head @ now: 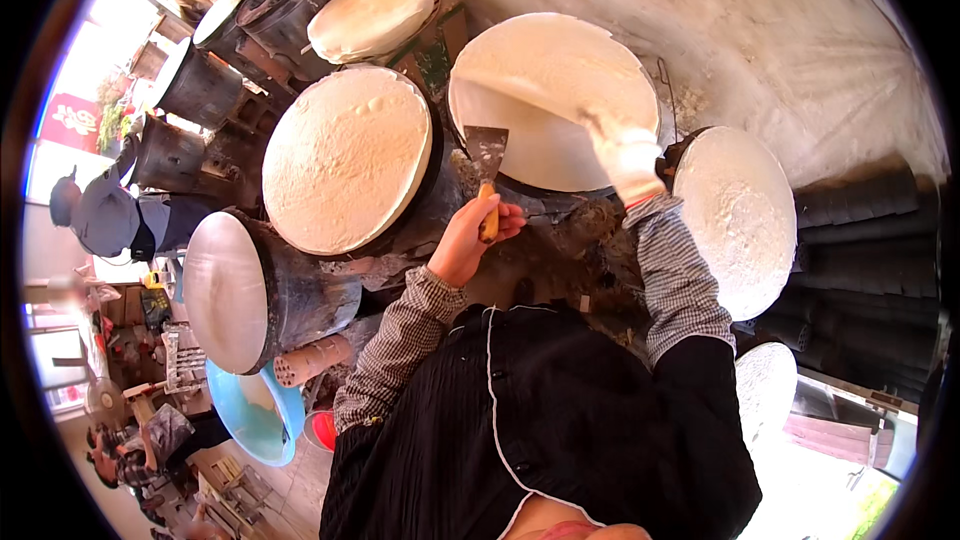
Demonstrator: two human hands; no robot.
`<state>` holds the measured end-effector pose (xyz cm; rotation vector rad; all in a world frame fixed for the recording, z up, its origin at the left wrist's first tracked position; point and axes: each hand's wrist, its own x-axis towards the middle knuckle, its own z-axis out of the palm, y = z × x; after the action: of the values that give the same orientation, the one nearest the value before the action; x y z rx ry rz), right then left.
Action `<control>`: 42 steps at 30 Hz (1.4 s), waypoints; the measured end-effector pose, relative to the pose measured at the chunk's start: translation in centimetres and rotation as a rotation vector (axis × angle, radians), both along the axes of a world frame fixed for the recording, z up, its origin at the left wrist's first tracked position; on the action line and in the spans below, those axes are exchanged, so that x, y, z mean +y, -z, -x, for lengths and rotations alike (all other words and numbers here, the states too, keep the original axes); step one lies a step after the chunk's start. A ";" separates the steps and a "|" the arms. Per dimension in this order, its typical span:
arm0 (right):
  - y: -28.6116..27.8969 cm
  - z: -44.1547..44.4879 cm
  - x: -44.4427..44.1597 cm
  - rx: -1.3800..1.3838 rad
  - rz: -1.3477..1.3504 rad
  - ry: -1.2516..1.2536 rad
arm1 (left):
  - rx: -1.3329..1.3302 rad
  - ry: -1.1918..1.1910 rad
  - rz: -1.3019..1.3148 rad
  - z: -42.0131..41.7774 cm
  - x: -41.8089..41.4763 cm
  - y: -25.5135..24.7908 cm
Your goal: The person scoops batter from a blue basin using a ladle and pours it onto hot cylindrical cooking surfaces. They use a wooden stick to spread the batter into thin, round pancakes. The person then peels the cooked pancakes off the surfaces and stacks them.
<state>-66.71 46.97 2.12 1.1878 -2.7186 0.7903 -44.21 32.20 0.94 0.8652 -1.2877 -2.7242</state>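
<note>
My left hand is bare and closed on the wooden handle of a scraper, its broad metal blade pointing away from me. My right hand, in a pale glove and blurred, is at the right side of a round griddle. A thin pale flatbread sheet covers the griddle's far part; its near edge is lifted or folded and reaches towards my right hand. Whether those fingers grip it cannot be told. Left of the scraper, another flatbread covers a second griddle.
A stack of flatbreads lies at the back. A bare griddle on a metal drum stands left, above a blue basin. A flour-dusted round surface is at right, near stacked black cylinders. Several people are at the far left.
</note>
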 end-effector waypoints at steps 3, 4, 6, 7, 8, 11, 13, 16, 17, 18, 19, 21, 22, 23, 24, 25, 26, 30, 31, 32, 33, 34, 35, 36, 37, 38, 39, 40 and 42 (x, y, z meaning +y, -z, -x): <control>-1.6 3.1 0.2 0.178 0.112 0.147 | -0.015 -0.022 0.006 -1.9 -0.6 0.0; -1.8 3.6 0.4 0.275 0.150 0.177 | -0.025 -0.020 0.004 -2.5 -0.8 0.0; -3.9 3.2 0.6 0.330 0.241 0.180 | -0.065 -0.016 0.000 -3.7 -1.1 -0.4; -5.6 2.6 1.0 0.365 0.278 0.191 | -0.061 -0.008 -0.003 -4.2 -1.1 -0.7; -6.8 2.0 1.5 0.437 0.263 0.205 | -0.057 0.006 -0.007 -4.6 -1.3 -1.0; -9.8 -0.5 4.1 0.649 0.193 0.280 | -0.044 0.056 -0.017 -6.0 -2.0 -0.3; -11.7 -4.5 5.8 0.819 0.277 0.257 | -0.038 0.115 -0.017 -6.6 -2.2 -0.2; -15.3 -12.8 8.4 0.605 0.210 0.323 | -0.023 0.209 -0.041 -7.8 -2.9 0.7; -15.2 -15.5 9.8 0.688 0.164 0.367 | -0.006 0.262 -0.073 -8.2 -3.2 1.8; -15.5 -17.9 10.9 0.625 0.122 0.405 | 0.002 0.325 -0.087 -8.4 -3.6 2.7; -15.8 -20.4 12.0 0.548 0.092 0.440 | -0.002 0.379 -0.098 -8.8 -3.7 2.9; -16.4 -26.1 14.5 0.420 0.028 0.575 | -0.031 0.469 -0.087 -9.7 -3.0 2.9; -16.2 -28.6 15.8 0.385 -0.019 0.629 | -0.046 0.527 -0.096 -10.1 -2.6 3.2; -16.1 -31.2 17.3 0.367 -0.007 0.659 | -0.064 0.575 -0.101 -10.7 -2.0 3.3; -15.9 -33.5 18.7 0.347 -0.025 0.720 | -0.077 0.637 -0.108 -11.0 -1.2 3.4; -15.7 -36.0 20.2 0.331 -0.050 0.781 | -0.093 0.693 -0.132 -11.7 0.0 3.9; -15.2 -37.3 21.6 0.260 -0.061 0.843 | -0.134 0.749 -0.150 -11.5 0.5 3.6; -12.8 -46.9 29.5 0.037 0.077 1.085 | -0.193 0.968 -0.160 -14.7 6.0 3.5; -14.9 -49.4 30.4 0.138 0.079 1.117 | -0.212 1.008 -0.155 -15.3 7.2 3.6; -19.7 -51.3 30.7 0.005 -0.166 1.255 | -0.214 1.029 -0.137 -16.0 8.0 3.2; -24.3 -52.0 32.6 -0.182 -0.430 1.388 | -0.262 1.056 -0.131 -15.2 10.2 2.2; -23.8 -56.3 34.3 0.027 -0.338 1.441 | -0.251 1.101 -0.119 -16.1 10.8 2.6; -24.2 -59.1 35.8 0.104 -0.186 1.551 | -0.251 1.120 -0.102 -16.6 11.5 2.8; -24.8 -61.4 37.3 0.195 -0.020 1.633 | -0.259 1.127 -0.098 -17.3 12.1 3.1; -26.2 -63.7 38.4 0.157 0.228 1.788 | -0.263 1.127 -0.083 -18.0 12.8 3.4; -26.5 -66.7 40.2 0.234 0.355 1.844 | -0.273 1.129 -0.074 -18.9 13.6 3.5; -26.9 -70.0 42.4 0.312 0.474 1.899 | -0.280 1.135 -0.083 -20.0 14.6 3.7; -27.9 -72.6 47.4 0.379 0.374 1.938 | -0.338 1.163 -0.095 -19.8 17.7 2.9; -26.5 -79.3 50.9 0.491 0.455 2.020 | -0.355 1.148 -0.091 -21.7 19.1 3.3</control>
<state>12.55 97.88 28.67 -1.2228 -1.6947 0.4459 -22.46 51.31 -2.32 0.7738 -2.3133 -3.5391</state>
